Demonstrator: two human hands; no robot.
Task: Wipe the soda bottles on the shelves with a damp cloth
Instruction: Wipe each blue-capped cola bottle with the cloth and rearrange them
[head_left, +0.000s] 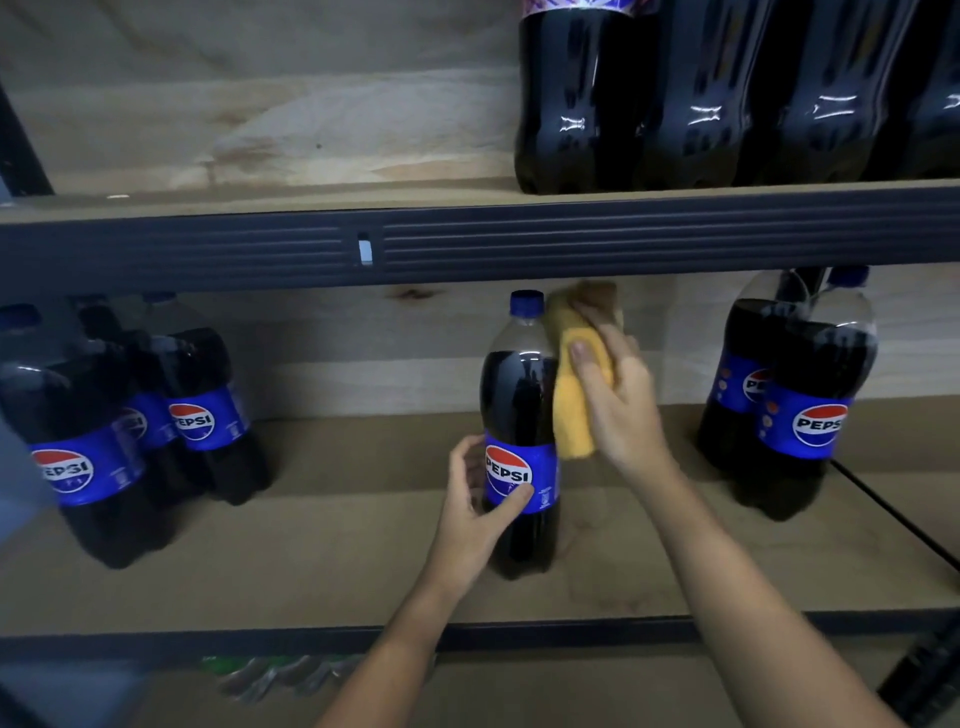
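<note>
Wiping: the right hand (615, 405) presses a folded yellow cloth (574, 384) against the right side of a Pepsi bottle (519, 415), fingers curled round the cloth.
Left hand: the left hand (480, 501) grips the bottle low down, thumb across the blue label, fingers wrapped behind.
Bottle: upright near the middle of the middle shelf (337, 551), blue cap on, standing apart from the others.
Left group: several Pepsi bottles (83, 447) clustered at the shelf's left end.
Right group: two more Pepsi bottles (800, 410) standing close together at the right.
Upper shelf: a row of dark bottles (701, 98) on the right side of the upper shelf (260, 130).
Rail: a dark metal rail (519, 244) along the upper shelf's front edge.
</note>
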